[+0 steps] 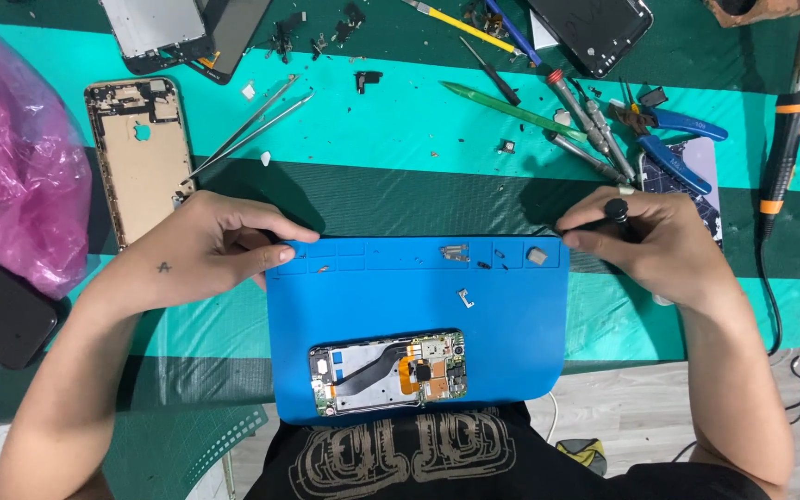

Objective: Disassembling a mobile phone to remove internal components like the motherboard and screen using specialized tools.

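— Two hands sit on the far corners of the blue mat [511, 315]: the left hand [210, 250] curls over the left corner with its fingertips pressed on the edge, and the right hand [645, 241] pinches a thin dark tool [615, 209] at the right corner.

— And the opened phone [388, 372]?

— It lies flat on the near edge of the mat, close to the person's shirt, and neither hand touches it. Its back is off, so the board and a black flex ribbon are bare.

— How would it handle?

— Light and stiff in the frame, I judge, but fragile inside. Better to grip the long metal sides than the ribbon or the board.

— The mat itself?

— Soft, rubbery, probably floppy and grippy. The small loose parts [456, 252] in its top trays would spill if a corner were lifted, so it is safer slid flat by both corners.
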